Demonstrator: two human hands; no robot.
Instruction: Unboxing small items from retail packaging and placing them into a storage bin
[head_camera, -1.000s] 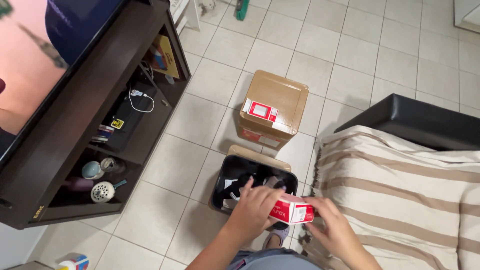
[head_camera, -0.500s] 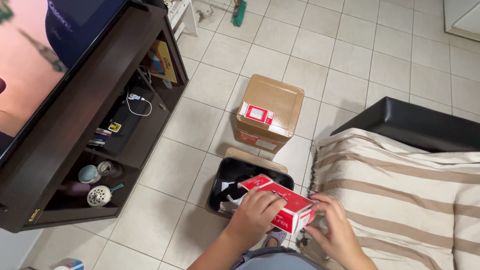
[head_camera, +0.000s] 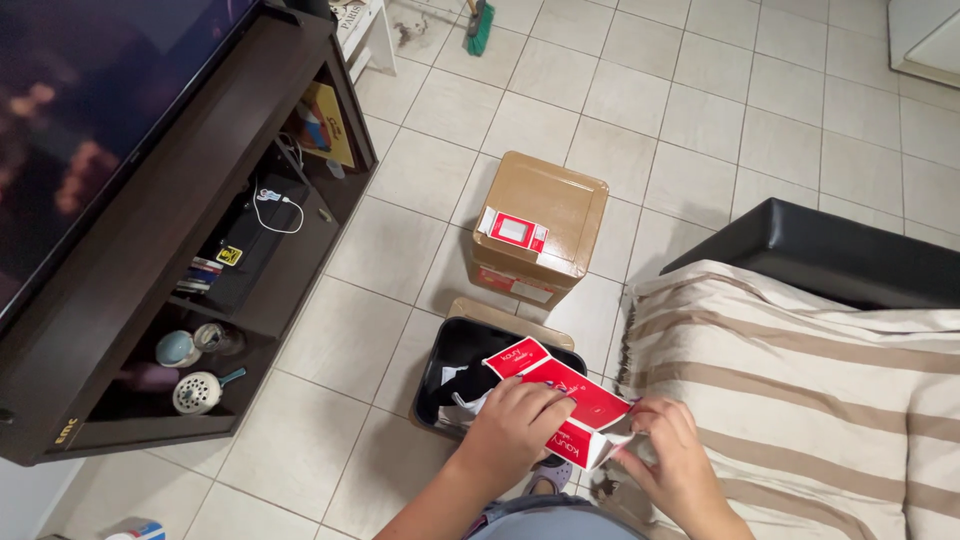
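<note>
Left hand (head_camera: 515, 425): I grip the red carton (head_camera: 560, 395) from above, fingers curled over it.
Right hand (head_camera: 670, 455): I pinch the carton's right end.
Carton: flattened, flap open, held over the black bin (head_camera: 450, 350).
Beyond the bin: brown box (head_camera: 550, 215) on the floor.
Right: striped blanket (head_camera: 800, 380).

Two hands: left hand (head_camera: 515, 425), right hand (head_camera: 675, 470); one red-and-white carton (head_camera: 560, 400), flattened, between them; one black bin (head_camera: 440, 360); one sealed brown cardboard box (head_camera: 540, 225) on floor; one striped blanket (head_camera: 800, 390); one green broom (head_camera: 480, 25) at top edge; one television (head_camera: 90, 130); one dark stand (head_camera: 200, 250)
</note>
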